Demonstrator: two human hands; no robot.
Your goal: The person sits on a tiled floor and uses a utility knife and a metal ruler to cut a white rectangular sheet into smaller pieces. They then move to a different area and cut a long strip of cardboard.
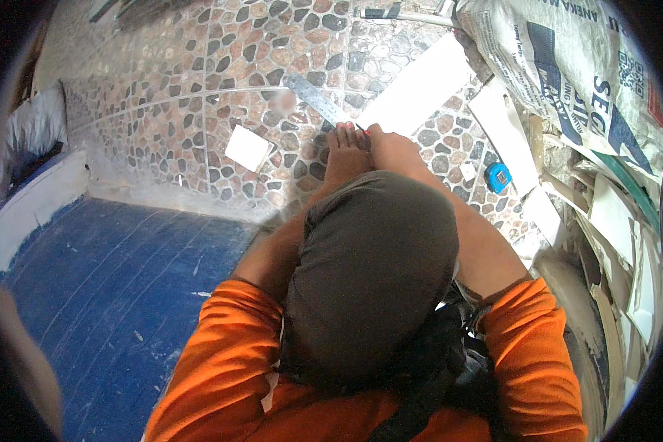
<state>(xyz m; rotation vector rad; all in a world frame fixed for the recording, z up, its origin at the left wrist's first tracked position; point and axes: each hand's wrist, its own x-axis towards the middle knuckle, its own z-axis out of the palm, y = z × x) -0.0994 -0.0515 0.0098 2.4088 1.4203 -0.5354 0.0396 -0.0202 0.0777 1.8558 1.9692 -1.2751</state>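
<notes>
My left hand (pixel 346 151) rests with its fingers stretched out side by side, fingertips at the near end of a metal ruler (pixel 313 97) and the corner of a long white board (pixel 423 87). Close against it, my right hand (pixel 395 153) is curled, and a bit of red (pixel 366 132) shows at its fingertips; what it belongs to is hidden. The ruler slants away to the far left on the pebble-patterned floor. The board runs to the far right. Both forearms are partly covered by a dark rounded cloth shape (pixel 376 272).
Left of my hands lies a white square piece (pixel 248 148). On the right are a blue tape measure (pixel 498 177), a white strip (pixel 504 129) and a heap of white offcuts (pixel 615 221). A printed sack (pixel 560 66) stands far right; a blue surface (pixel 125 287) fills the near left.
</notes>
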